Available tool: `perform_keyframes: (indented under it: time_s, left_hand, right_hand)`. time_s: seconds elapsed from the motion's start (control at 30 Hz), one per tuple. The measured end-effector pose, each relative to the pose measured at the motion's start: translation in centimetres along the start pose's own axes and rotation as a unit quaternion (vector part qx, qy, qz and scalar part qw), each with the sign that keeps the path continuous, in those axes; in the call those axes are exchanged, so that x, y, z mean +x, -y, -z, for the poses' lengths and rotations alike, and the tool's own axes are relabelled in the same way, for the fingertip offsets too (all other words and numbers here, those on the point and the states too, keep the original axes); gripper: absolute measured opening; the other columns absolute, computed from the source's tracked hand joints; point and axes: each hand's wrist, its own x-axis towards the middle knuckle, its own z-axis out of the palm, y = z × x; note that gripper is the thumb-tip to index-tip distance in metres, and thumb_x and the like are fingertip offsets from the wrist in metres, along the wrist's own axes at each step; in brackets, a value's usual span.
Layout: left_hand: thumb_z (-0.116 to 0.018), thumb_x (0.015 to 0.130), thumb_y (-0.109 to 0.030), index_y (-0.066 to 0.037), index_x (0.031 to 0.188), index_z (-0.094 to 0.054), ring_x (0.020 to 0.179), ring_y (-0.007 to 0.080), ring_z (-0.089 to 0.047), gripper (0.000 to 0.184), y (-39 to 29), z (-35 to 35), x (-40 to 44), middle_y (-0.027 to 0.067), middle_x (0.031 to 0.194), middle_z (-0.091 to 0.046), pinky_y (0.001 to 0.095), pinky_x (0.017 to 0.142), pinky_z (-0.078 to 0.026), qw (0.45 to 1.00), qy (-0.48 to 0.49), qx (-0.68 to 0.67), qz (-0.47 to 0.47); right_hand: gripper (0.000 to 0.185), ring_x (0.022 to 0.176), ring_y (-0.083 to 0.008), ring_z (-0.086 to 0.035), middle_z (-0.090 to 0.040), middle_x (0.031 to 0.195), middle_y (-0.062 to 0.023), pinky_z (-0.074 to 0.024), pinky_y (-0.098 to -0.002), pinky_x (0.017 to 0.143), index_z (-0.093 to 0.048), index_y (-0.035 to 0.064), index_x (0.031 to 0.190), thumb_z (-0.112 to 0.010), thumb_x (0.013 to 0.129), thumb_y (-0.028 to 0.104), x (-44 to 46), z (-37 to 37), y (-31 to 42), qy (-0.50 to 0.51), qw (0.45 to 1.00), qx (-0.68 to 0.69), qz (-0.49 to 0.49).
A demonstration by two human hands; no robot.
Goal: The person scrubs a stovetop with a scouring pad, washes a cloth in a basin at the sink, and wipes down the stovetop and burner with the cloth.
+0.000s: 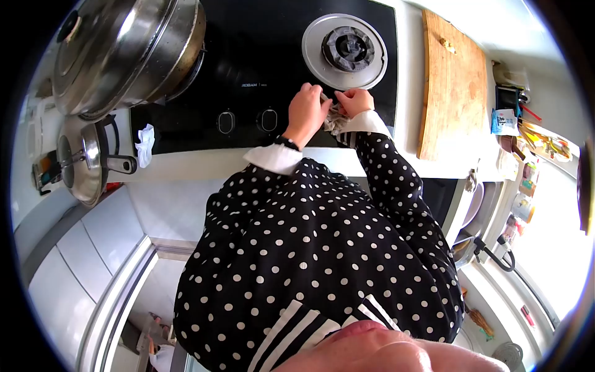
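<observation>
Both hands are over the front right of the black glass cooktop (pixel 204 102), just in front of the right burner. A crumpled greyish rag (pixel 335 119) hangs between them. My left hand (pixel 305 113) has its fingers curled in and closed at the rag's left upper edge. My right hand (pixel 355 101) pinches the rag from the right, fingertips pressed together. Part of the rag is hidden behind the fingers. The round metal burner plate (pixel 314 53) lies just beyond the hands, with a dark burner head (pixel 348 48) in its middle.
A large steel pot (pixel 139 62) stands on the left burner. Left of the cooktop are a lidded pan (pixel 83 161) and a crumpled white tissue (pixel 145 146). On the right lie a wooden cutting board (pixel 455 93) and a blue-white packet (pixel 504 122). Two knobs (pixel 268 119) face me.
</observation>
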Motion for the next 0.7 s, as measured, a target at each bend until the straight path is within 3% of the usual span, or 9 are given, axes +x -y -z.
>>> perform_keyframes:
  time_s: [0.07, 0.17, 0.23, 0.33, 0.43, 0.63, 0.7]
  left_hand:
    - [-0.069, 0.071, -0.016, -0.004, 0.079, -0.053, 0.071, 0.0317, -0.056, 0.021, 0.4, -0.6, 1.2, 0.0115, 0.077, -0.054, 0.0396, 0.060, -0.045, 1.000, 0.002, 0.020, 0.020]
    - [-0.069, 0.071, -0.014, -0.004, 0.076, -0.051, 0.071, 0.0326, -0.055, 0.021, 0.6, -0.7, 1.4, 0.0121, 0.076, -0.054, 0.0407, 0.060, -0.045, 0.999, 0.006, 0.039, 0.030]
    - [-0.068, 0.072, -0.013, -0.004, 0.077, -0.051, 0.071, 0.0325, -0.055, 0.020, 0.6, -0.5, 1.1, 0.0120, 0.076, -0.054, 0.0408, 0.060, -0.045, 0.998, 0.008, 0.052, 0.027]
    - [-0.066, 0.072, -0.011, -0.003, 0.079, -0.052, 0.073, 0.0325, -0.056, 0.017, 0.4, 0.0, 0.4, 0.0125, 0.079, -0.054, 0.0406, 0.062, -0.045, 0.997, 0.016, 0.066, 0.028]
    - [-0.065, 0.073, -0.011, -0.002, 0.083, -0.054, 0.078, 0.0318, -0.055, 0.017, -0.5, 0.7, -0.8, 0.0128, 0.082, -0.054, 0.0398, 0.065, -0.045, 0.996, 0.046, 0.064, 0.036]
    - [-0.065, 0.073, -0.012, -0.001, 0.086, -0.057, 0.083, 0.0311, -0.055, 0.019, -1.4, 2.1, -2.7, 0.0123, 0.084, -0.054, 0.0388, 0.070, -0.046, 0.998, 0.049, 0.032, 0.021]
    - [-0.066, 0.072, -0.013, -0.002, 0.088, -0.058, 0.084, 0.0309, -0.054, 0.021, -1.3, 1.9, -2.9, 0.0122, 0.086, -0.054, 0.0387, 0.071, -0.046, 0.998, 0.054, 0.035, 0.017]
  right_hand:
    - [0.035, 0.047, -0.0128, -0.058, -0.061, 0.057, -0.0057, -0.0464, -0.0242, 0.047, -0.065, 0.0000, 0.067, -0.065, 0.078, 0.033, 1.4, -0.9, -1.4, 0.003, 0.998, 0.059, -0.023]
    - [0.034, 0.047, -0.0159, -0.057, -0.061, 0.057, -0.0093, -0.0476, -0.0269, 0.049, -0.064, -0.0007, 0.065, -0.064, 0.079, 0.031, 0.1, 0.9, 0.3, 0.144, 0.953, 0.203, -0.171]
    - [0.032, 0.041, -0.0137, -0.051, -0.058, 0.054, -0.0061, -0.0422, -0.0241, 0.042, -0.062, -0.0004, 0.064, -0.064, 0.080, 0.027, 0.1, 0.9, 1.3, 0.145, 0.940, 0.247, -0.186]
    - [0.029, 0.042, -0.0134, -0.051, -0.057, 0.054, -0.0054, -0.0420, -0.0246, 0.042, -0.062, 0.0003, 0.064, -0.063, 0.081, 0.024, 1.2, -0.2, 3.4, 0.173, 0.929, 0.252, -0.210]
    - [0.028, 0.043, -0.0136, -0.052, -0.059, 0.056, -0.0063, -0.0427, -0.0251, 0.042, -0.063, -0.0004, 0.065, -0.062, 0.081, 0.023, 1.2, -0.7, 4.8, 0.163, 0.942, 0.235, -0.175]
    - [0.025, 0.043, -0.0122, -0.048, -0.059, 0.059, -0.0059, -0.0395, -0.0245, 0.039, -0.064, 0.0008, 0.069, -0.058, 0.083, 0.021, 1.8, -0.5, 3.3, 0.190, 0.917, 0.264, -0.230]
    - [0.026, 0.044, -0.0074, -0.042, -0.050, 0.054, 0.0017, -0.0327, -0.0214, 0.040, -0.060, 0.0053, 0.068, -0.060, 0.083, 0.027, 1.1, -0.8, 5.3, 0.191, 0.923, 0.237, -0.235]
